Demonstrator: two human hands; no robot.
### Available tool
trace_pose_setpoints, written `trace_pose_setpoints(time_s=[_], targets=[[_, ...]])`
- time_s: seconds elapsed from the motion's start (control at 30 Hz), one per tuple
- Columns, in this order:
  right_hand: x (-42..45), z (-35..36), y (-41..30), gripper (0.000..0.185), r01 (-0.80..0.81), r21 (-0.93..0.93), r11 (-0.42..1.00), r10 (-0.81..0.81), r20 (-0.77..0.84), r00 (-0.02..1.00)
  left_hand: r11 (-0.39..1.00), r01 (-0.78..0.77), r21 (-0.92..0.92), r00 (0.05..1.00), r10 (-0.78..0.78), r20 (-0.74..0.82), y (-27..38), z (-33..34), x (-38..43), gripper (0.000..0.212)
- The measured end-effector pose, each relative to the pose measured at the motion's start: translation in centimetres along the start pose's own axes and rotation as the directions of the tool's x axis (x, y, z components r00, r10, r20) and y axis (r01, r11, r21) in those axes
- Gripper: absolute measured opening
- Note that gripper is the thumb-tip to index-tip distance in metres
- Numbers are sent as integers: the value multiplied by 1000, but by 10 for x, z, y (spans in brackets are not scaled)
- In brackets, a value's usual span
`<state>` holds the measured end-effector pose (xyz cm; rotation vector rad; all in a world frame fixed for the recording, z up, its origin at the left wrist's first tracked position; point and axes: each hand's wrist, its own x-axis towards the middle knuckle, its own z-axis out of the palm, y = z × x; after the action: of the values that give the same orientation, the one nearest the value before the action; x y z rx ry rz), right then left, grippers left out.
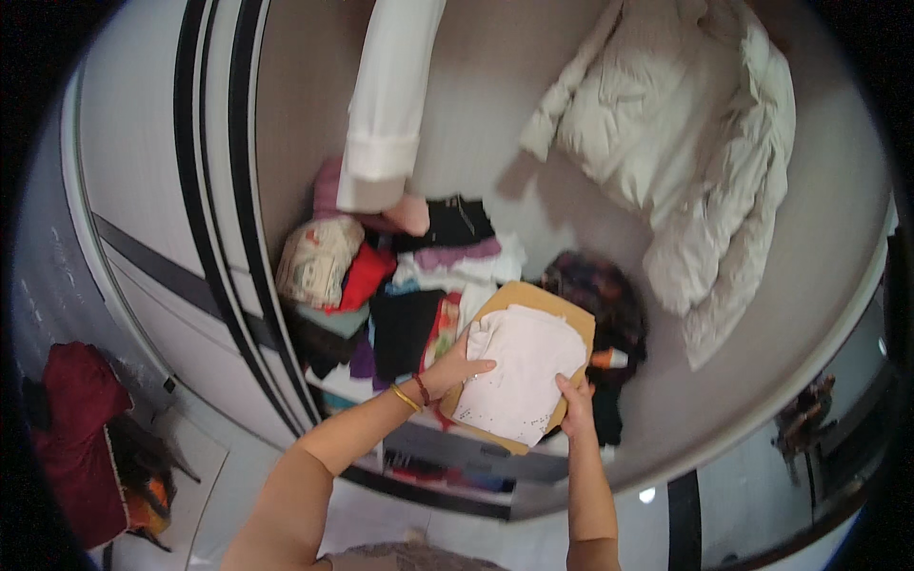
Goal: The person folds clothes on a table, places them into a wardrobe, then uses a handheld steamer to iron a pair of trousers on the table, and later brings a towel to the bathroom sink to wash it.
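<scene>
A folded white garment (527, 364) with small dark dots along its lower edge lies flat on a stiff tan sheet (514, 291), which looks like cardboard. My left hand (457, 372) grips the left side of this stack, thumb on top of the cloth and fingers mostly hidden. On the right edge my right hand (577, 403) holds it too, its thumb pressing the white fabric. The stack is held in front of the wardrobe shelf, over piled clothes. Just behind it are a folded black garment (403, 332) and a patterned red-edged cloth (444, 328).
Above the shelf hang a white garment (385, 107) and a pale puffer jacket (643, 121). A printed cloth bundle (319, 260), red cloth (368, 275) and dark patterned clothing (596, 292) fill the shelf. A sliding door (143, 143) stands left; maroon fabric (82, 442) drapes over something beyond.
</scene>
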<state>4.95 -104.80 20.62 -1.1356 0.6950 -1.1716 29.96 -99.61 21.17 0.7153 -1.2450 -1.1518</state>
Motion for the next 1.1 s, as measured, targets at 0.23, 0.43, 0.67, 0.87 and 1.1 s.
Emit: trace_pose_setpoints(time_s=[0.23,0.43,0.67,0.87,1.1], targets=[[120,11,66,68,384,-923,-26,-351,368,861,152,86,985,992,74,-98,-84,-37,67,80],[166,4,145,64,349,-900,-263,-261,415,872,-64,135,989,989,-55,-138,-169,-68,71,75],[176,1,156,59,427,-867,-256,-291,491,821,-20,181,983,982,60,-180,-153,-58,41,72],[157,-1,157,53,423,-852,-308,-231,499,835,-11,137,991,988,-74,-137,-100,-51,-89,69],[66,10,153,48,472,-853,-223,-367,522,770,178,487,855,873,-123,-472,-20,-92,-305,49]])
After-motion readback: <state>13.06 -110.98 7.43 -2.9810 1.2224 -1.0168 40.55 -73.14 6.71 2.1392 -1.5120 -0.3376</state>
